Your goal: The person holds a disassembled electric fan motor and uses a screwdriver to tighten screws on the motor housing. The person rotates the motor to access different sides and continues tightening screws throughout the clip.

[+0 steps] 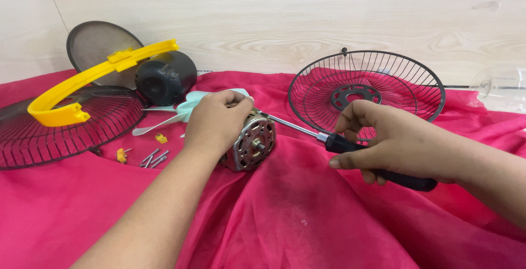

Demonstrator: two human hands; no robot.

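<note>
A: Start far left of the motor. What's there?

B: A dark wire fan guard [49, 132] flat on the red cloth [307, 219], with a yellow plastic ring [82, 85] lying across it. Behind that, a mesh disc [93, 44] leans on the wall, and a black round housing [166, 77] sits just beside it.

A: Closer to the motor?

B: Pale blue fan blades [183, 110] just left of it. In front of them, small yellow clips [161, 138] and a few loose screws [154, 158].

A: The motor itself?

B: Silver fan motor [253, 144], on its side on the cloth, near the middle, shaft end towards the camera. Left hand [216, 123] clamped over its top, fingers wrapped round the casing.

A: Right of the motor?

B: Screwdriver [356, 151], black handle, tip touching the motor's upper edge. Right hand [392, 143] closed round the handle. Behind that hand, a second wire guard [367, 93] stands tilted against the wall. A clear plastic piece [501, 85] sits farthest right.
</note>
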